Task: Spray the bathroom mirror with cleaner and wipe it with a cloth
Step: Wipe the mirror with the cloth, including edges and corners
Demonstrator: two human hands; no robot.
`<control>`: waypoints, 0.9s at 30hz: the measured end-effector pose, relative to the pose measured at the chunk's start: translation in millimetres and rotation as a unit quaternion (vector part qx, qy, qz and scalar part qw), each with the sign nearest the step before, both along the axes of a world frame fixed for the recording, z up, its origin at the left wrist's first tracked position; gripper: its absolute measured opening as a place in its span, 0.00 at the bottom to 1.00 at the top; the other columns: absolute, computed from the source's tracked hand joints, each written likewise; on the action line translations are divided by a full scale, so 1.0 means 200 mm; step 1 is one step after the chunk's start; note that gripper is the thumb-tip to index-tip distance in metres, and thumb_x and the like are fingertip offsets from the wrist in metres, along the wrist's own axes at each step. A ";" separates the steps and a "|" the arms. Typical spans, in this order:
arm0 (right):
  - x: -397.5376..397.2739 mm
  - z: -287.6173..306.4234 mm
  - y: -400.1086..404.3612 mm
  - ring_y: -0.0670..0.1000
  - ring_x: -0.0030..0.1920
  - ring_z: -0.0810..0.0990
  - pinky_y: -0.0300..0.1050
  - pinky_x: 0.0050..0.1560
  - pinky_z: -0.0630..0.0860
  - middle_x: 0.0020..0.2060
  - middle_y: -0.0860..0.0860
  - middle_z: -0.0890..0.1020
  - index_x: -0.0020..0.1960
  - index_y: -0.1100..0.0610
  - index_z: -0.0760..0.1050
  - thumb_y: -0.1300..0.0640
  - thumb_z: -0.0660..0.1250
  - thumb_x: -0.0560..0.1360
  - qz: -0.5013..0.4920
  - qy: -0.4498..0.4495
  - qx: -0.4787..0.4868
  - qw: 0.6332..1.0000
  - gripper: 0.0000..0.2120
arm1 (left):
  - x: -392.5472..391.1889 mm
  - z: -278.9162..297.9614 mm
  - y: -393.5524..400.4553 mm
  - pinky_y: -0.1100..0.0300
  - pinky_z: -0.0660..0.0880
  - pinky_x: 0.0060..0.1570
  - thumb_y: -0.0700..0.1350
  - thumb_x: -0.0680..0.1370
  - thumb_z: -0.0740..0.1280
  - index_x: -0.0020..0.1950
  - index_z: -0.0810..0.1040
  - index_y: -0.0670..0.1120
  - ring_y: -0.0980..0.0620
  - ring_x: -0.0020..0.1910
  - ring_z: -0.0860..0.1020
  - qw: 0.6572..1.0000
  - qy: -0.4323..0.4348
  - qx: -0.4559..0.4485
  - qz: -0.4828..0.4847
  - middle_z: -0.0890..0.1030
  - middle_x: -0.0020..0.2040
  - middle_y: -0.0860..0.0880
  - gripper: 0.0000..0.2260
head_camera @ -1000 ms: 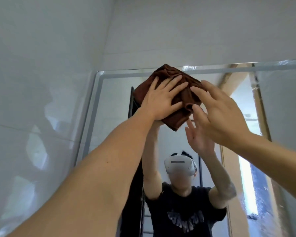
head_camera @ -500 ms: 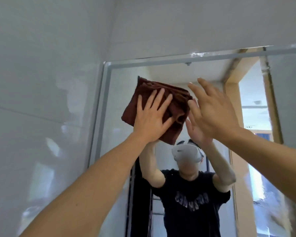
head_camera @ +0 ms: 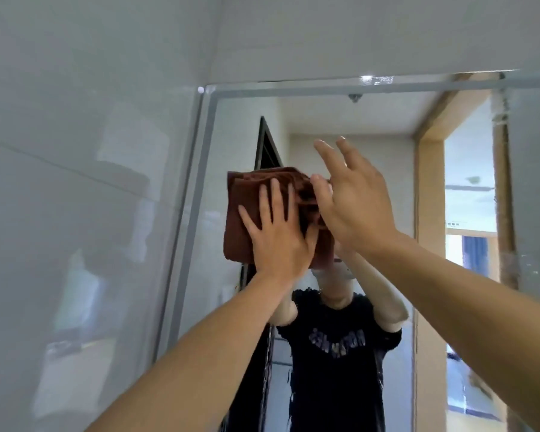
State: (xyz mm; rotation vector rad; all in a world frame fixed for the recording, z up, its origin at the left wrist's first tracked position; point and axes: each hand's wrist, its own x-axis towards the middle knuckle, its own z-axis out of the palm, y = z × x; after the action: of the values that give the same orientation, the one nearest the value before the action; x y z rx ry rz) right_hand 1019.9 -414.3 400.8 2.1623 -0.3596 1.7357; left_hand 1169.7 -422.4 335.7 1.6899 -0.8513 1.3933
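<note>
A folded brown cloth (head_camera: 242, 207) lies flat against the bathroom mirror (head_camera: 387, 126), well below its top edge. My left hand (head_camera: 278, 235) presses the cloth to the glass with straight, spread fingers. My right hand (head_camera: 353, 204) is held up just right of the cloth, fingers straight; its thumb touches the cloth's right edge. The mirror shows my reflection with both arms raised. No spray bottle is in view.
A glossy white tiled wall (head_camera: 75, 213) meets the mirror's pale frame (head_camera: 194, 213) on the left. More white tile (head_camera: 356, 35) runs above the mirror. The glass reflects a wooden door frame (head_camera: 427, 213) and a dark door.
My left hand has slid the cloth down the mirror from near the top edge. My right hand moved down beside it, and my view has tilted lower.
</note>
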 end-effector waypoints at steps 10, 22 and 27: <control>-0.18 -0.08 -0.03 0.59 0.75 0.66 0.58 0.73 0.63 0.77 0.56 0.64 0.78 0.48 0.62 0.47 0.55 0.83 -0.044 0.028 -0.007 0.999 0.24 | 0.42 -0.27 0.26 0.31 0.51 0.74 0.60 0.79 0.54 0.78 0.65 0.47 0.45 0.81 0.56 0.991 0.114 -0.052 0.042 0.57 0.82 0.47 0.31; -0.13 -0.21 0.05 0.56 0.78 0.61 0.56 0.76 0.60 0.79 0.54 0.61 0.80 0.47 0.59 0.48 0.55 0.84 0.002 0.048 0.034 0.998 0.24 | 0.15 -0.61 0.19 0.31 0.55 0.73 0.63 0.80 0.61 0.80 0.62 0.54 0.43 0.74 0.68 0.961 -0.223 0.159 -0.025 0.61 0.81 0.48 0.30; -0.21 -0.29 0.04 0.56 0.77 0.63 0.57 0.75 0.62 0.79 0.54 0.62 0.80 0.47 0.59 0.48 0.56 0.83 -0.011 0.065 0.025 0.997 0.25 | 0.35 -0.69 0.24 0.33 0.49 0.76 0.59 0.79 0.57 0.81 0.59 0.52 0.45 0.80 0.58 0.992 0.116 -0.040 0.029 0.58 0.82 0.47 0.31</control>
State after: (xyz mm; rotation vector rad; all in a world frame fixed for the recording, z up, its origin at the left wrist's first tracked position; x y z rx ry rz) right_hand 977.5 -406.4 343.7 2.2843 -0.3952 1.5796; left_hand 1239.3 -374.9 197.5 1.7851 -0.6115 1.2217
